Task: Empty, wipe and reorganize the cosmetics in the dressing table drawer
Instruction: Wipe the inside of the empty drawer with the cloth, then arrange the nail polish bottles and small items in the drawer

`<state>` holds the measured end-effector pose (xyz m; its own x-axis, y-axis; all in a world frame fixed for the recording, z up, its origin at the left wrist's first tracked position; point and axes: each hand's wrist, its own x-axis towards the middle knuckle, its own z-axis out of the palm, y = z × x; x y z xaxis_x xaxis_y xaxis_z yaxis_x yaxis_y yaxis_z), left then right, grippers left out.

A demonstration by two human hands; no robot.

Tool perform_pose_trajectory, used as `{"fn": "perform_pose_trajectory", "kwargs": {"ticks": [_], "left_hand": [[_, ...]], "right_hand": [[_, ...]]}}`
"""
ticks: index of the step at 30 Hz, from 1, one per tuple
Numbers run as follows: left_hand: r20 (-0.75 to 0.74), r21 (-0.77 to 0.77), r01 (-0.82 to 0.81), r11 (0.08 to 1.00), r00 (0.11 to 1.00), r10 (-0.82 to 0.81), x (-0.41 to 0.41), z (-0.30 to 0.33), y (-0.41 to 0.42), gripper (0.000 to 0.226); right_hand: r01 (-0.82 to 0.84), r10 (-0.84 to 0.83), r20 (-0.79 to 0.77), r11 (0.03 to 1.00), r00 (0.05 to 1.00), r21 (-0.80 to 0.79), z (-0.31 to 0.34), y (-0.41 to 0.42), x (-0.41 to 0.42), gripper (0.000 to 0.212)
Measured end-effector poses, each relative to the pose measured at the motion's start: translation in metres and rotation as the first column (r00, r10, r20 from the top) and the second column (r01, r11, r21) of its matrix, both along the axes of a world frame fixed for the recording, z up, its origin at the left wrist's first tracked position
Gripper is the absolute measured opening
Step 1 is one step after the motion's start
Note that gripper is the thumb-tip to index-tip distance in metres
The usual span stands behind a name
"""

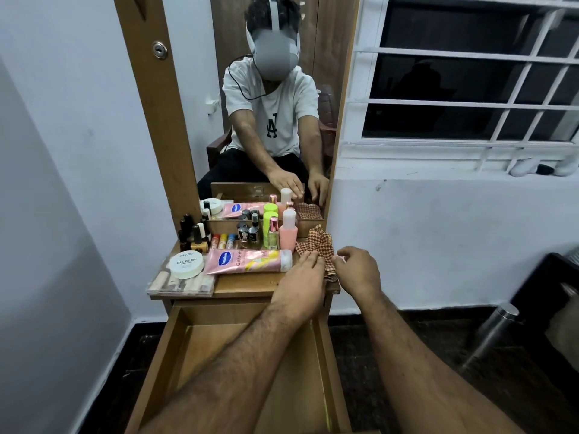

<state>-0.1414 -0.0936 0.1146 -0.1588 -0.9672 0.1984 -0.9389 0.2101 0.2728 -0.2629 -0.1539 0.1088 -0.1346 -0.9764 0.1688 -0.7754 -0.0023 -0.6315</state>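
The fingers of the left hand [302,278] lay close together and nearly straight, their tips resting on the checked cloth [315,245] at the right end of the dressing table top [250,285]. The right hand [357,270] sat just beside it with fingers curled toward the cloth's edge; whether they actually pinched the fabric could not be made out from this angle.

Beneath both forearms the drawer [194,339] stood pulled out and appeared bare, its cosmetics all lined up on the top.

The risk looked plain: the cloth lay bunched against the pink bottle [288,234] and the slim perfume bottle [273,233], so a quick tug on it would likely tip them into their neighbours or off the back. The left wrist also sat just beside the cap of the pink tube [247,261], which a careless sweep could roll.

The tube read "Vaseline" and "Gluta-Hya", partly hidden. The white jar [186,264], resting on a clear flat case [181,283], read "Zudio" and "NAIL POLISH"; smaller print below was illegible.
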Motion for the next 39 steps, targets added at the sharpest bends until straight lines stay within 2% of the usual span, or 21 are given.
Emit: {"fn": "perform_pose_trajectory", "kwargs": {"ticks": [3,7,14,21,25,29,39], "left_hand": [[-0.012,-0.018,0.014,1.000,1.000,-0.014,0.011,0.010,0.020,0.057],[0.018,-0.032,0.000,0.999,1.000,0.000,0.036,0.015,0.059,0.059],[0.015,-0.040,-0.141,0.989,0.990,0.141,0.095,0.008,0.123,0.060],[-0.002,-0.001,-0.261,0.965,0.965,0.261,0.142,-0.010,0.160,0.059],[-0.014,0.017,-0.306,0.952,0.952,0.307,0.162,-0.020,0.163,0.058],[-0.079,0.000,-0.352,0.936,0.933,0.350,0.180,-0.014,0.145,0.055],[-0.407,-0.120,-0.532,0.838,0.796,0.448,0.234,0.011,0.056,0.032]], "right_hand": [[-0.029,0.028,-0.032,0.999,0.999,-0.045,0.010,0.019,0.003,0.036],[-0.147,0.133,-0.150,0.986,0.980,-0.081,0.015,0.051,0.010,0.041],[-0.311,0.306,-0.238,0.950,0.922,0.018,0.007,0.109,0.040,0.053],[-0.423,0.443,-0.186,0.896,0.877,0.135,-0.019,0.159,0.085,0.055],[-0.471,0.500,-0.210,0.865,0.840,0.176,-0.032,0.165,0.103,0.054],[-0.477,0.489,-0.154,0.872,0.858,0.113,-0.018,0.148,0.122,0.048],[-0.431,0.443,0.090,0.894,0.892,-0.123,0.024,0.062,0.189,0.023]]}}
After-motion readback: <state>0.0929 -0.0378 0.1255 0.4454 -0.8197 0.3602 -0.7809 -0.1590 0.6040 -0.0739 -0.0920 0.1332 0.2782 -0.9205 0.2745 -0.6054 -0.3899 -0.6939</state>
